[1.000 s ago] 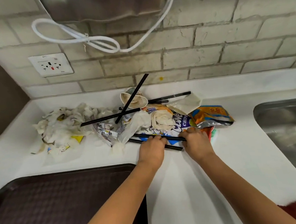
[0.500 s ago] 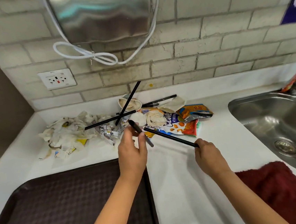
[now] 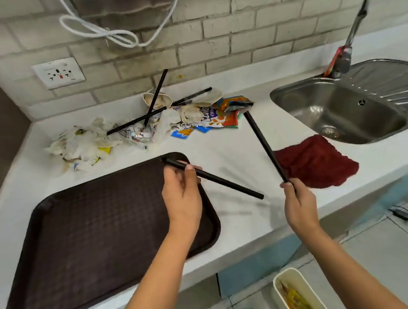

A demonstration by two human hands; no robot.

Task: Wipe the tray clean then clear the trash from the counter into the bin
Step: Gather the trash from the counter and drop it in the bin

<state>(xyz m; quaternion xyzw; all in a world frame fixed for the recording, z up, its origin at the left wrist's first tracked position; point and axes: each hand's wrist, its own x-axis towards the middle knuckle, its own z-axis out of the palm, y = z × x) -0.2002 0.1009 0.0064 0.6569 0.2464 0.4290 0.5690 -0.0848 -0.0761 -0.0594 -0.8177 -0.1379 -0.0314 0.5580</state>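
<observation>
My left hand [image 3: 183, 191] grips a black straw [image 3: 225, 181] over the right edge of the dark brown tray [image 3: 85, 230]. My right hand [image 3: 297, 202] pinches the lower end of a second black straw [image 3: 261, 143], which points up toward the trash. The trash pile [image 3: 145, 127] lies at the back of the white counter [image 3: 235, 151]: crumpled tissues [image 3: 80, 146], snack wrappers [image 3: 209, 119], a paper cup [image 3: 158, 100] and more black straws. A white bin [image 3: 298, 294] with some waste inside stands on the floor below my right arm.
A dark red cloth [image 3: 315, 161] lies on the counter beside the steel sink [image 3: 350, 105], whose tap [image 3: 351, 38] stands behind it. A wall socket [image 3: 58, 73] and a looped white cable [image 3: 111, 33] are on the brick wall. A cable lies on the floor at right.
Both hands have lifted a straw each off the pile and drawn back toward the counter's front edge. The view has tilted down, showing the bin on the floor.
</observation>
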